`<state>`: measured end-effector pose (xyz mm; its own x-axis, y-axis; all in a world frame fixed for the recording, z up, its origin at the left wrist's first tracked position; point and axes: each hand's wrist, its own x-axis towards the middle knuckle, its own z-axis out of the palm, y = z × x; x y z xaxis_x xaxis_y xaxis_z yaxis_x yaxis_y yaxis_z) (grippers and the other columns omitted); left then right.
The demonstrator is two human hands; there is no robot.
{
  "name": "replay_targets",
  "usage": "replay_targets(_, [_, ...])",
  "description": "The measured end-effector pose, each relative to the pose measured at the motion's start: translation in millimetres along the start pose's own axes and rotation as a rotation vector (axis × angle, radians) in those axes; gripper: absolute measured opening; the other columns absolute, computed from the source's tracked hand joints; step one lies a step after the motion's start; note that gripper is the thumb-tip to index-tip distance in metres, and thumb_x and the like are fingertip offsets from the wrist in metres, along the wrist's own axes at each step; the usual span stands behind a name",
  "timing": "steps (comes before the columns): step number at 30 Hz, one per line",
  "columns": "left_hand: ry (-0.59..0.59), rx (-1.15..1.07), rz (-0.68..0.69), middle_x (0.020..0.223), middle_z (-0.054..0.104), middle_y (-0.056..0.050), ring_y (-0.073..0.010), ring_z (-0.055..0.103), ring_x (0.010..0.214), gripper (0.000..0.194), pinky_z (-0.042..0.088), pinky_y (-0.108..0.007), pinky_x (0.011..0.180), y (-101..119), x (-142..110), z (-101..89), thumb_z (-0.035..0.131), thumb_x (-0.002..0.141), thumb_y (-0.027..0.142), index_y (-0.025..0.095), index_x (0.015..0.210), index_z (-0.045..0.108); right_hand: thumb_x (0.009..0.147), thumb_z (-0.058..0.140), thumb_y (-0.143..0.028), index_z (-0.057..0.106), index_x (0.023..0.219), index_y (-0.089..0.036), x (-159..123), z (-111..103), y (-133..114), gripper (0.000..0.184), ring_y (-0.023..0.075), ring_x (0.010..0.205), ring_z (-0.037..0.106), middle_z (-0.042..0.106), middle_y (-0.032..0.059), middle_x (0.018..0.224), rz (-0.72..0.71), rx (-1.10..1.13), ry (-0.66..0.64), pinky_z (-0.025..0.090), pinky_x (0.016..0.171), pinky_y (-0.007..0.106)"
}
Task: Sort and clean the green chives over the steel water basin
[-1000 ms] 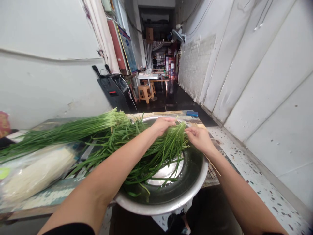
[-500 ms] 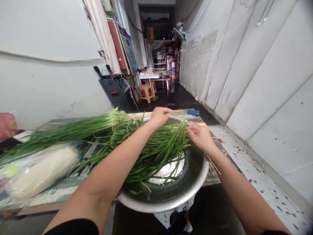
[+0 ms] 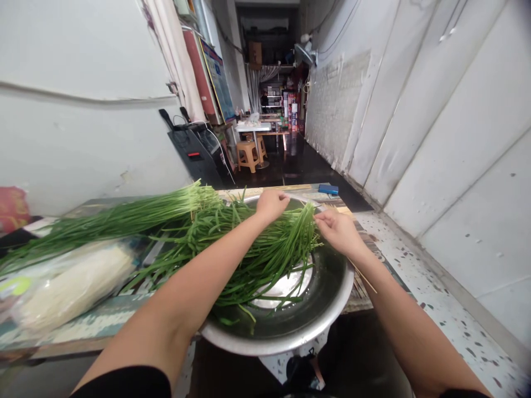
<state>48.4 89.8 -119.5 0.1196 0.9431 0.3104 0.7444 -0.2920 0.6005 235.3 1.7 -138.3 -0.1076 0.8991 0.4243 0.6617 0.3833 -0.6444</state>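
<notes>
A wide metal basin (image 3: pixel 269 345) holds a loose heap of green garlic chives (image 3: pixel 265 260), their pale cut ends bunched toward the right. Above the basin's far side, my left hand (image 3: pixel 271 204) is closed in a pinch; whatever its fingertips hold is too small to make out. My right hand (image 3: pixel 337 229) pinches beside the pale chive ends at the right rim. A thin bamboo skewer (image 3: pixel 367 279) sticks out below that wrist, in line with the pinching fingers; its front part is hidden by the hand.
More chives (image 3: pixel 124 215) lie in a long bundle on the table's left, behind a clear bag of pale contents (image 3: pixel 74 287). A small blue box (image 3: pixel 328 189) sits at the far table edge. White walls stand on both sides; orange stools (image 3: pixel 248 155) are farther back.
My left hand has come down slightly toward the chives. My right hand has shifted a little left, and the skewer's tail end has moved slightly.
</notes>
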Motion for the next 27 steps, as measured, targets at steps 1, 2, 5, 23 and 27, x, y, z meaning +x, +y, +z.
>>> replay_targets(1, [-0.021, -0.158, -0.034, 0.076, 0.069, -0.007, -0.0177, 0.06, 0.074, 0.017, 0.043, -0.03, 0.073, 4.4, -0.5, 1.8, 0.058, 0.074, 0.023, 0.015, 0.078, 0.072, 0.079, 0.047, -0.028, 0.066, 0.084, -0.015, 0.0, 0.1, -0.1, 0.023, 0.0123, 0.051, 0.055, 0.065, 0.0013, 0.063, -0.003, 0.002, -0.002, 0.039, 0.05, 0.022])
replay_targets(2, [-0.05, -0.31, -0.083, 0.074, 0.069, -0.007, -0.0153, 0.059, 0.068, 0.018, 0.044, -0.028, 0.07, 8.5, -1.4, 4.1, 0.059, 0.073, 0.022, 0.014, 0.081, 0.072, 0.079, 0.047, -0.028, 0.066, 0.083, -0.015, 0.0, 0.2, -0.2, 0.023, 0.0122, 0.051, 0.054, 0.065, 0.0013, 0.063, -0.004, 0.001, 0.0, 0.038, 0.05, 0.022])
replay_targets(5, [-0.112, -0.622, -0.206, 0.069, 0.068, -0.007, -0.011, 0.057, 0.059, 0.019, 0.046, -0.025, 0.066, 16.2, -5.1, 10.5, 0.062, 0.069, 0.016, 0.01, 0.084, 0.071, 0.079, 0.047, -0.027, 0.067, 0.083, -0.015, 0.0, 0.3, -0.5, 0.023, 0.0124, 0.051, 0.054, 0.065, 0.0013, 0.063, -0.002, -0.014, 0.015, 0.039, 0.05, 0.022])
replay_targets(23, [-0.112, -0.679, -0.288, 0.063, 0.067, -0.005, -0.0075, 0.049, 0.05, 0.019, 0.035, -0.02, 0.049, 14.0, -8.2, 10.3, 0.07, 0.058, 0.021, 0.011, 0.074, 0.071, 0.078, 0.049, -0.023, 0.069, 0.083, -0.016, -0.2, -0.1, -1.9, 0.022, 0.0143, 0.059, 0.061, 0.07, 0.0028, 0.072, 0.011, -0.034, 0.041, 0.043, 0.056, 0.023])
replay_targets(27, [-0.113, -0.692, -0.279, 0.061, 0.067, -0.005, -0.0081, 0.051, 0.051, 0.017, 0.037, -0.02, 0.049, 14.6, -8.1, 10.1, 0.071, 0.057, 0.019, 0.011, 0.072, 0.071, 0.078, 0.05, -0.023, 0.069, 0.084, -0.016, 0.1, 0.6, 0.0, 0.021, 0.0148, 0.062, 0.062, 0.071, 0.0031, 0.074, 0.011, -0.042, 0.04, 0.044, 0.058, 0.023])
